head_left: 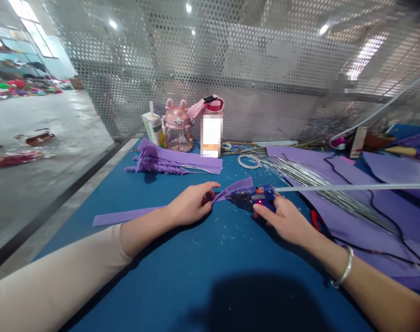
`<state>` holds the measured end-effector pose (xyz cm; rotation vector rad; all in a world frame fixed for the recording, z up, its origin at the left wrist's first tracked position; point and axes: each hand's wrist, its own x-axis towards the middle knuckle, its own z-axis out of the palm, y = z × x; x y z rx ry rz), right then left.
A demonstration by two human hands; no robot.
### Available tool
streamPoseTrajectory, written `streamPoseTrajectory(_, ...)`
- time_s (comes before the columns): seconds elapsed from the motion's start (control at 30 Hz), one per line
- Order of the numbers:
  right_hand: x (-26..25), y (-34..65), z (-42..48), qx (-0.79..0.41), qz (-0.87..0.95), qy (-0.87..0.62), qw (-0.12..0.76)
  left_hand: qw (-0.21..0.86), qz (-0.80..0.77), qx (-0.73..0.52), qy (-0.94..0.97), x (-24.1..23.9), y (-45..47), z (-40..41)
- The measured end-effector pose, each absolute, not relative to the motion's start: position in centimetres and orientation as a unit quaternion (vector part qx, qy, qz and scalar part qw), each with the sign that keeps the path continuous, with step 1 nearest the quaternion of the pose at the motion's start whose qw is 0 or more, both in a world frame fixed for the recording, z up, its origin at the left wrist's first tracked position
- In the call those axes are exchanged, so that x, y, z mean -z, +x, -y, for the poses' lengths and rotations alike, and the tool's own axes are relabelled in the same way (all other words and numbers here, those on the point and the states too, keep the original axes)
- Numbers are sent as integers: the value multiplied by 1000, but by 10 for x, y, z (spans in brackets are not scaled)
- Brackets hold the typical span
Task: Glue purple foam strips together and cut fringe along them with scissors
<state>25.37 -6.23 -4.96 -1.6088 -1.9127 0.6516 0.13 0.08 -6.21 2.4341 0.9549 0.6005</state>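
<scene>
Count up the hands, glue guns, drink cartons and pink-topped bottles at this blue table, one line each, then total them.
Hands: 2, the left hand and the right hand
Glue guns: 1, the blue glue gun
Drink cartons: 1, the carton with a straw
Pink-topped bottles: 2, the rabbit-eared bottle and the strapped bottle, partly blurred
Total: 6

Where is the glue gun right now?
In the head view, the glue gun is right of centre, in the right hand, nozzle by the purple strip in the left hand.
</scene>
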Motion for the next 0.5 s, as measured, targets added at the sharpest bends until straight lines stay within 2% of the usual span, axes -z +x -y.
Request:
streamPoseTrajectory(0.33,49,250,59,-167,741,-612,219,194,-365,-209,886,65,3,-1)
streamPoseTrajectory(0.5,48,253,60,-154,742,-613,225,195,-362,-211,887,69,4,-2)
